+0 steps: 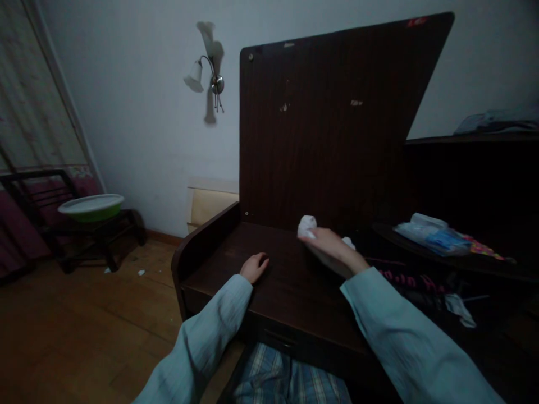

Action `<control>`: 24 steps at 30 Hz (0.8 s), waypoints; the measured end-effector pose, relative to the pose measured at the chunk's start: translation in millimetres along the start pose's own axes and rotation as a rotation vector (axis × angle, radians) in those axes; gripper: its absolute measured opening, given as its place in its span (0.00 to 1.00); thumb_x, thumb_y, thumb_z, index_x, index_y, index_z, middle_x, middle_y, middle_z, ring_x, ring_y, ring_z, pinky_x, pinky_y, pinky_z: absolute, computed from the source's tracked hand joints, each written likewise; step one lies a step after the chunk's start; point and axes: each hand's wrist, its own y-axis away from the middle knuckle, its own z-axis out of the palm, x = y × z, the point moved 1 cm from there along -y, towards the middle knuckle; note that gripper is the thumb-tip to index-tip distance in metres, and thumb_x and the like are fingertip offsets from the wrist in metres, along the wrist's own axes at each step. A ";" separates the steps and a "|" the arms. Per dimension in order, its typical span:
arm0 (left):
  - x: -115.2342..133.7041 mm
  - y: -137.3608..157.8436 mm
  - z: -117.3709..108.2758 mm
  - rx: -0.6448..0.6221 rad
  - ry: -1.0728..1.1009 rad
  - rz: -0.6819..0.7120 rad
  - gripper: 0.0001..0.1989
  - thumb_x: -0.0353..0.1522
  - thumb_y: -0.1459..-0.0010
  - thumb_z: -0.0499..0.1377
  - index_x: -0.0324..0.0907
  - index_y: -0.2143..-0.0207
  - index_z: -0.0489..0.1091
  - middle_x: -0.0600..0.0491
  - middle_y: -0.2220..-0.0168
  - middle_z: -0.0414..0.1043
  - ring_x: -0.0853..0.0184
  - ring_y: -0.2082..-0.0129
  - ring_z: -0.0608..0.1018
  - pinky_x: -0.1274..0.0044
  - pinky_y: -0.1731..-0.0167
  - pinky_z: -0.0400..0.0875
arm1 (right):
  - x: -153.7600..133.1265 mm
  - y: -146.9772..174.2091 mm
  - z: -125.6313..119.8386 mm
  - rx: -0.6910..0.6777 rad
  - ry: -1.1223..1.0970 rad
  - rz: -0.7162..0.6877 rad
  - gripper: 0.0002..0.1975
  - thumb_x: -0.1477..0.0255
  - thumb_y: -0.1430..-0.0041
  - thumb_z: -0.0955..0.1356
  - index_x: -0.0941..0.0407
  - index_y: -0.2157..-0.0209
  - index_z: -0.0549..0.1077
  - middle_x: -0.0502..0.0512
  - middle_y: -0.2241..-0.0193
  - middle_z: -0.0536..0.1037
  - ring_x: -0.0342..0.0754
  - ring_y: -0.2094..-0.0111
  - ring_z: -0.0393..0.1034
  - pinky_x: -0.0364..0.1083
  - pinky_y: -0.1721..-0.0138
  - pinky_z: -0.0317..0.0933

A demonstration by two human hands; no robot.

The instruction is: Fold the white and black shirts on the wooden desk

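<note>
My right hand (330, 245) is raised over the dark brown desk (278, 252), its fingers closed on a crumpled white tissue (307, 225). The tissue sticks out beyond the fingertips, close to the upright back panel (324, 140). Lower and to the left, my left hand (254, 267) rests on the desk top with nothing in it, thumb apart from the loosely bent fingers. Another small white thing (348, 242) shows just behind my right wrist, too covered to name.
A raised side board (189, 238) edges the desk on the left. To the right lie a plastic-wrapped pack (438, 233) and a white scrap (460, 310). A wall lamp (217, 84) hangs behind. On a chair (99, 230) at left sits a green basin (92, 209).
</note>
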 end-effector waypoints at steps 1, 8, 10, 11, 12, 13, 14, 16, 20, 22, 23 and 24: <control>-3.7 -2.1 -0.6 0.025 0.108 -0.087 0.16 0.37 0.44 0.47 0.40 0.58 0.66 0.49 0.65 0.72 0.65 0.64 0.74 0.73 0.58 0.66 | -11.5 6.6 13.6 -0.116 -0.142 -0.155 0.18 0.62 0.45 0.60 0.59 0.66 0.75 0.59 0.65 0.76 0.49 0.64 0.70 0.45 0.62 0.60; -16.6 -8.3 2.9 0.105 0.351 -0.215 0.17 0.36 0.49 0.54 0.39 0.56 0.65 0.50 0.67 0.74 0.67 0.66 0.75 0.76 0.61 0.67 | 23.9 20.4 98.1 0.041 -0.147 -0.054 0.22 0.65 0.48 0.63 0.60 0.52 0.66 0.63 0.51 0.67 0.53 0.50 0.60 0.50 0.50 0.52; -18.6 -8.2 4.8 0.087 0.319 -0.175 0.18 0.32 0.52 0.57 0.40 0.56 0.65 0.51 0.65 0.74 0.67 0.64 0.75 0.76 0.60 0.66 | 42.8 23.0 117.5 0.093 0.027 0.115 0.27 0.64 0.49 0.64 0.62 0.48 0.62 0.66 0.45 0.59 0.57 0.45 0.51 0.53 0.48 0.47; -19.8 -8.3 5.4 0.071 0.309 -0.157 0.19 0.32 0.53 0.58 0.40 0.56 0.65 0.51 0.65 0.74 0.67 0.64 0.75 0.76 0.60 0.66 | 49.8 24.9 125.2 0.092 0.073 0.186 0.28 0.63 0.48 0.63 0.62 0.47 0.60 0.66 0.45 0.58 0.58 0.44 0.50 0.54 0.48 0.47; -21.1 -8.4 5.7 0.056 0.301 -0.140 0.19 0.31 0.53 0.58 0.40 0.56 0.65 0.50 0.64 0.73 0.67 0.65 0.75 0.76 0.61 0.67 | 54.9 26.8 131.2 0.084 0.095 0.238 0.28 0.62 0.47 0.61 0.62 0.47 0.60 0.66 0.45 0.58 0.58 0.44 0.50 0.54 0.48 0.47; -22.3 -8.6 5.9 0.041 0.291 -0.123 0.20 0.32 0.54 0.58 0.40 0.56 0.65 0.50 0.63 0.73 0.67 0.66 0.75 0.75 0.61 0.67 | 58.3 28.4 135.4 0.075 0.100 0.263 0.27 0.61 0.46 0.60 0.61 0.47 0.60 0.66 0.46 0.59 0.58 0.45 0.52 0.53 0.49 0.49; -23.3 -8.9 6.0 0.029 0.277 -0.108 0.21 0.32 0.54 0.59 0.40 0.55 0.65 0.50 0.63 0.73 0.67 0.66 0.75 0.75 0.62 0.68 | 60.1 29.5 137.9 0.070 0.101 0.264 0.26 0.61 0.45 0.59 0.60 0.47 0.61 0.66 0.47 0.61 0.57 0.46 0.53 0.52 0.50 0.50; -24.1 -9.6 7.0 0.020 0.245 -0.092 0.22 0.32 0.55 0.59 0.39 0.55 0.64 0.49 0.63 0.73 0.67 0.68 0.75 0.75 0.63 0.68 | 60.7 30.4 139.4 0.081 0.110 0.229 0.24 0.61 0.44 0.59 0.59 0.49 0.64 0.64 0.48 0.64 0.55 0.47 0.56 0.50 0.51 0.52; -18.4 -11.1 17.4 0.021 0.221 -0.098 0.23 0.32 0.55 0.59 0.38 0.54 0.64 0.49 0.63 0.72 0.66 0.67 0.74 0.74 0.63 0.68 | 58.2 29.4 138.0 0.127 0.143 0.182 0.22 0.63 0.44 0.60 0.60 0.52 0.67 0.63 0.50 0.66 0.54 0.48 0.57 0.48 0.51 0.52; -12.1 -11.9 26.1 0.038 0.213 -0.076 0.23 0.31 0.57 0.60 0.38 0.55 0.65 0.48 0.62 0.71 0.64 0.64 0.74 0.73 0.61 0.68 | 57.2 29.2 137.9 0.158 0.139 0.170 0.21 0.64 0.45 0.60 0.61 0.54 0.69 0.63 0.51 0.67 0.53 0.49 0.58 0.48 0.51 0.52; -8.5 -12.5 30.5 0.052 0.208 -0.055 0.23 0.30 0.58 0.61 0.38 0.55 0.65 0.48 0.61 0.71 0.64 0.62 0.73 0.73 0.59 0.67 | 56.9 29.1 137.9 0.177 0.128 0.159 0.20 0.65 0.45 0.60 0.62 0.54 0.69 0.64 0.51 0.68 0.53 0.49 0.59 0.48 0.51 0.52; -5.0 -13.0 34.6 0.067 0.204 -0.032 0.23 0.28 0.59 0.61 0.38 0.56 0.66 0.47 0.60 0.70 0.63 0.61 0.73 0.73 0.58 0.66 | 56.9 29.1 138.0 0.196 0.110 0.144 0.20 0.66 0.45 0.61 0.62 0.56 0.70 0.64 0.52 0.69 0.53 0.50 0.60 0.48 0.51 0.53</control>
